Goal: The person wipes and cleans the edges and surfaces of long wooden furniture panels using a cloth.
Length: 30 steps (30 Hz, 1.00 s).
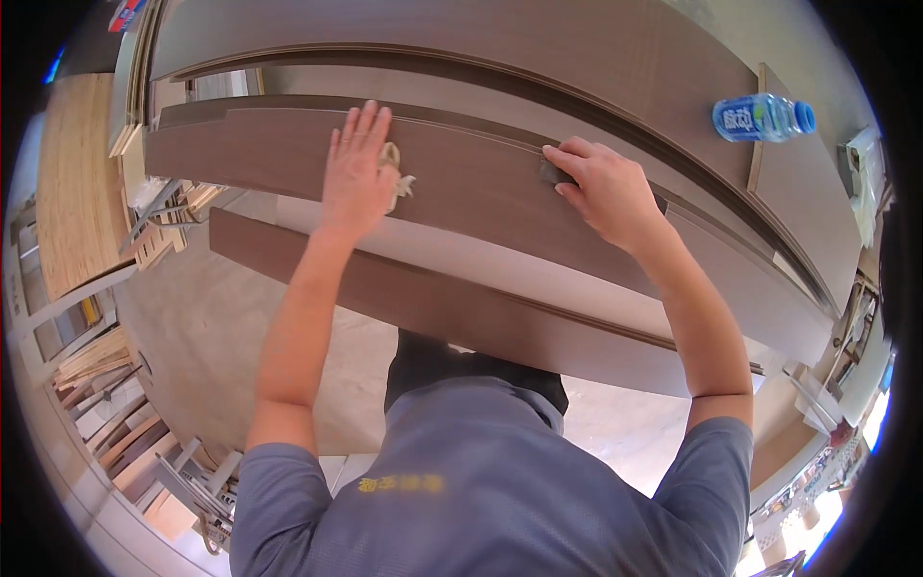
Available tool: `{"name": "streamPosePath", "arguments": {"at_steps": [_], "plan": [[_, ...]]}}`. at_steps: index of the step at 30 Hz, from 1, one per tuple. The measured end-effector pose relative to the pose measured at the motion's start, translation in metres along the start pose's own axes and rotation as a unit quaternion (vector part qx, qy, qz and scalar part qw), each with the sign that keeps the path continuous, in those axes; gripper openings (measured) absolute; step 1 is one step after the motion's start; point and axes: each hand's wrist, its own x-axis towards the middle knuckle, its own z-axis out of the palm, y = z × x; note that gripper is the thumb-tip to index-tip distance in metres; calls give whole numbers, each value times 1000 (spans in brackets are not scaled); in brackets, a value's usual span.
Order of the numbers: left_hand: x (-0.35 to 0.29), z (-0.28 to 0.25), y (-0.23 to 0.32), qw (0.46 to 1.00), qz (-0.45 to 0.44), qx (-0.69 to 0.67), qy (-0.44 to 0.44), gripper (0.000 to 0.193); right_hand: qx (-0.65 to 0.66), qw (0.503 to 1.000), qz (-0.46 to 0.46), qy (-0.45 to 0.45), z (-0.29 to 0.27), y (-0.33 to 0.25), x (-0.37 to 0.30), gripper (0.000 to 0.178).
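A long brown board [471, 183] lies crosswise before me, under both hands. My left hand [356, 178] rests flat on it, fingers stretched toward its far edge. A crumpled pale rag [395, 183] sticks out beside my left thumb and palm, partly hidden by the hand. Further right, my right hand [608, 188] is closed on a small dark grey piece [552, 173], pinched between thumb and fingers at the board's far edge. Its exact kind is hidden by the grip. Closer to my body lies another narrow brown board [433, 288].
Beyond is a wide brown panel [500, 43]. A blue-labelled plastic bottle [762, 118] lies on its side at its right end. Light wooden panels [82, 183] stand at the left, above stacked board offcuts [96, 361]. A pale floor [212, 317] shows below the boards.
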Motion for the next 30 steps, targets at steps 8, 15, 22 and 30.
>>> {"name": "streamPosePath", "arguments": {"at_steps": [8,15,22,30], "plan": [[-18,-49,-232,992,-60,-48,104,70,-12,1000,12,-16,22,-107,106,42],[-99,-85,-240,985,-86,-130,77,66,-1,1000,9,-19,45,-206,210,45],[-105,-98,-267,980,-78,-182,29,71,-19,999,-34,-31,76,-294,324,43],[-106,-109,-275,972,-48,-230,33,63,-52,996,-66,-20,101,-364,418,40]]}}
